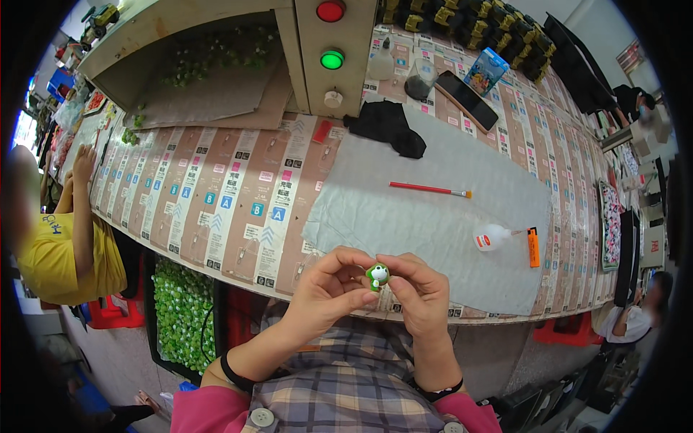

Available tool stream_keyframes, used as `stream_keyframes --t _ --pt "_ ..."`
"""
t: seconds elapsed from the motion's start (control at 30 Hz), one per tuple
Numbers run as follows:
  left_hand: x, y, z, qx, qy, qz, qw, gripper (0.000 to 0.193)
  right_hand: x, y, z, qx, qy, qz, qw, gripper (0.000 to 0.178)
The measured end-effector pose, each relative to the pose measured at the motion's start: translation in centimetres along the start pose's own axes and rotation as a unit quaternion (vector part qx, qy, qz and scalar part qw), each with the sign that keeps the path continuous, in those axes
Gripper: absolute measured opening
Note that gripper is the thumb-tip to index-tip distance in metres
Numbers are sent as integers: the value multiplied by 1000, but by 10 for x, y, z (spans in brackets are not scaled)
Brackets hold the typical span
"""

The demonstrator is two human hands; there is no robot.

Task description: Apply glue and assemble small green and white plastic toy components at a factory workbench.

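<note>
Between my two hands, just in front of the table's near edge, is a small green-and-white figurine (377, 275) with a rounded head. My left hand (333, 287) pinches it from the left with thumb and fingers. From the other side my right hand (416, 292) grips it, the thumb against its lower right. The fingertips hide part of its edges. Beyond my hands a grey cloth (411, 224) covers part of the table, bearing a red-handled paintbrush (429, 189), a small white squeeze bottle (492, 237) and an orange box-cutter-like piece (533, 247).
A black cloth (386, 128), phone (468, 101), blue box (486, 71) and glass jar (421, 79) lie farther back. A metal booth (195, 29) with green pieces inside stands at far left. Below the table's left edge sits a crate of green pieces (184, 317). A yellow-shirted person (58, 252) sits left.
</note>
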State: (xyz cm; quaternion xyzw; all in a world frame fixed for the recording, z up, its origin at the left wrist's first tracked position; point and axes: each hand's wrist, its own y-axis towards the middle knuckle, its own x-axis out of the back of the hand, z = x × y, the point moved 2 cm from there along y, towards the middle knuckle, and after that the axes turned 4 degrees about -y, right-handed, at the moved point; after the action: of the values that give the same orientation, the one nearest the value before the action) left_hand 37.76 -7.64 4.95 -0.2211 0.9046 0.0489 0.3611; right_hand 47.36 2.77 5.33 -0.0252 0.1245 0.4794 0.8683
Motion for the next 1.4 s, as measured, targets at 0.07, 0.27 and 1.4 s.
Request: stream_keyframes --t 0.07,0.27,1.4 --pt "3 0 0 8 -4 5 1000 33 -1 0 1 -4 -15 3 1000 26" --pt "6 -1 1 31 -29 7 999 31 0 0 3 16 -74 -13 997 26" --pt "1 -4 -1 -12 68 21 997 30 0 -3 -5 -68 107 32 991 20"
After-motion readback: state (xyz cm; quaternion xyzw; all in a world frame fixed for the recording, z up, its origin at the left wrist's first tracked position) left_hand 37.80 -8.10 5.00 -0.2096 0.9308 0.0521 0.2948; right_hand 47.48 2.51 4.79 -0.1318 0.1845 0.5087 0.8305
